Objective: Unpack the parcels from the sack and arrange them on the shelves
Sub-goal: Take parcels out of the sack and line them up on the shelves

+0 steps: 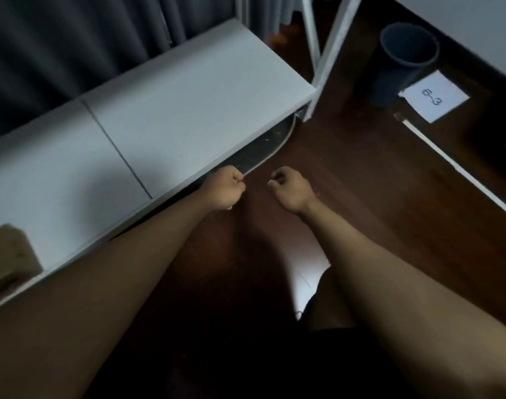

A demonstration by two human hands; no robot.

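Head view: left hand (223,188) and right hand (292,188), each grip curled into a fist holding nothing visible, above dark floor (361,180). White shelf (174,110) at left; 1 brown parcel (8,257) on it, far left. Sack unseen.

Brown parcel (8,257), seemingly cardboard, on white shelf (171,110).

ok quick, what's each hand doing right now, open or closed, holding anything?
Left hand: closed in a fist at the shelf edge, nothing visible in it.
Right hand: loosely closed above the floor, nothing visible in it.
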